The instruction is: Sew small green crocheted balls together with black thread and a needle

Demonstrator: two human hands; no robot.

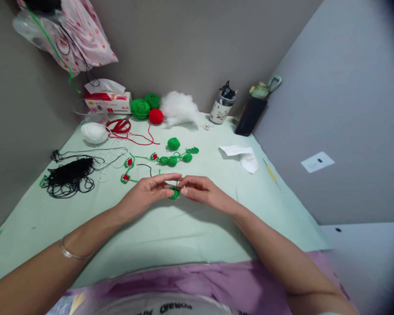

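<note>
Above the middle of the table, my left hand (153, 190) pinches a small green crocheted piece (174, 194) between thumb and fingers. My right hand (200, 190) is closed close against its right side, thumb and fingertips together; what they grip is too small to make out. A short dark strand (176, 183) shows between the two hands. Just beyond them lie several green crocheted balls (172, 161) joined by yarn, and small green pieces with red and white centres (125, 178). A separate green ball (174, 143) sits behind these.
Black yarn (68, 175), white yarn (94, 133) and red-handled scissors (120, 126) lie left. Along the back are a tissue box (108, 103), green yarn (140, 109), red yarn (156, 116), white stuffing (180, 109), a pen cup (222, 109) and a phone (251, 116). A yellow-handled crochet hook (270, 172) lies right.
</note>
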